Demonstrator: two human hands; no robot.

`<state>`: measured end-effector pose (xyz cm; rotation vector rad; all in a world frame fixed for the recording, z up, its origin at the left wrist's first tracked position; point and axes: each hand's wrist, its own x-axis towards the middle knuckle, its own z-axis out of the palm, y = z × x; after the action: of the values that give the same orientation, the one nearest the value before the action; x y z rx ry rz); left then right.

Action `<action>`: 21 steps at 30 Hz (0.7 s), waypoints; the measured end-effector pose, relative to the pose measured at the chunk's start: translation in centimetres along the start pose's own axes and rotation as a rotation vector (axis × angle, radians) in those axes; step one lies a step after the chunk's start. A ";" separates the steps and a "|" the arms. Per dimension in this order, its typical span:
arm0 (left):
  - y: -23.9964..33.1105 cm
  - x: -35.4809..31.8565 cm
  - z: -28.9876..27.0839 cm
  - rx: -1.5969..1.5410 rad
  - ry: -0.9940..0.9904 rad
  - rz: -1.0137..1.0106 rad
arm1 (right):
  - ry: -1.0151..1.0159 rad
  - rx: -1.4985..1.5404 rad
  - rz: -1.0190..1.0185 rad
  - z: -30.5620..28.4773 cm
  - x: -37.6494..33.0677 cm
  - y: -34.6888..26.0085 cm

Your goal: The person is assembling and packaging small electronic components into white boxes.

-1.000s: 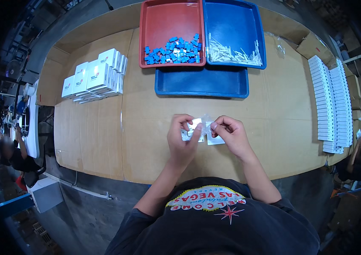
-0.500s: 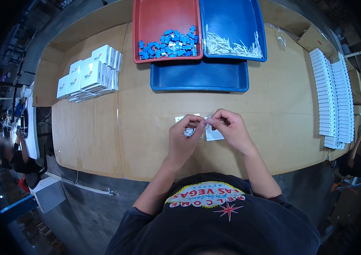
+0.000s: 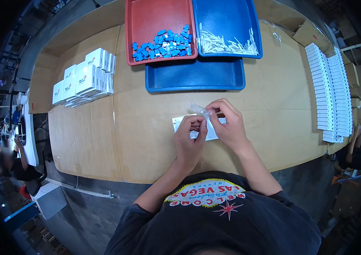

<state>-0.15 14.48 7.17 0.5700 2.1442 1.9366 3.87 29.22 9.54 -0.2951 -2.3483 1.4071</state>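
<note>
A small clear plastic bag (image 3: 198, 109) is held up between my two hands, over the middle front of the table. My right hand (image 3: 232, 127) pinches it from the right with thumb and fingertips. From the left, my left hand (image 3: 188, 140) closes its thumb and curled fingers at the bag's lower end; whether something small is inside those fingers is hidden. Beneath the hands lies a flat white box or card (image 3: 211, 133), partly covered by them. Another white piece (image 3: 178, 123) shows just left of my left hand's fingers.
A red tray (image 3: 161, 21) of small blue parts and a blue tray (image 3: 227, 25) of thin white sticks stand beyond another blue tray (image 3: 195, 78). White boxes are stacked at left (image 3: 85, 78) and in rows at right (image 3: 325, 93). Other people work at both sides.
The clear bag now stands out above my fingertips, where before little of it showed. My right hand has risen slightly, and the whole view has shifted a little.
</note>
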 end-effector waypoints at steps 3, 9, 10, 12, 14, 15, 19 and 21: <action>0.7 -0.2 -0.1 -0.337 -0.040 -0.300 | 0.089 0.113 0.009 0.6 -0.3 -0.3; 0.5 1.5 -1.8 -0.590 -0.118 -0.568 | -0.121 0.151 -0.125 -0.4 -0.8 -0.8; 0.5 1.4 -1.8 -0.593 -0.111 -0.561 | -0.026 0.404 0.047 -0.1 -0.9 -1.0; 0.4 1.2 -1.8 -0.601 -0.142 -0.489 | 0.061 0.654 0.216 -0.2 -0.7 -1.4; 0.5 1.0 -2.0 -0.559 -0.150 -0.385 | -0.100 0.616 0.400 -1.9 -0.5 -1.6; 0.6 0.9 -2.0 -0.512 -0.163 -0.286 | -0.147 0.576 0.405 -2.0 -0.9 -0.1; 0.4 0.5 -2.7 -0.419 -0.132 -0.187 | -0.156 0.542 0.446 -2.0 -0.9 -1.2; 1.0 0.4 -2.7 -0.338 0.032 -0.180 | -0.154 0.495 0.415 -1.5 -1.0 -1.3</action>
<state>-1.44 12.23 8.58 0.2756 1.7562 2.1484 5.45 29.43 11.09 -0.5665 -2.0265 2.2169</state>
